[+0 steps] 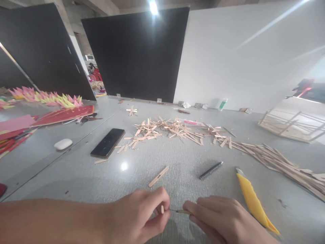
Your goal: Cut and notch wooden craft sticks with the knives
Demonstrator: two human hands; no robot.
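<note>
My left hand (pixel 142 215) pinches a small wooden stick piece (pixel 162 209) between thumb and fingers at the bottom of the view. My right hand (pixel 220 218) grips a thin pointed tool (pixel 181 211), its tip almost touching the stick piece. Both hands hover just above the grey table (pixel 76 176). A single flat wooden stick with a dark mark (pixel 158 176) lies just beyond the hands. A black pen (pixel 211 170) lies to the right of it.
A yellow utility knife (pixel 254 203) lies right of my right hand. A black phone (pixel 108 142) and a white case (pixel 63 144) lie left. Several wooden sticks (pixel 175 128) are scattered mid-table, a long heap (pixel 279 161) right. Coloured paper (pixel 50 101) lies far left. A stick frame (pixel 291 125) stands far right.
</note>
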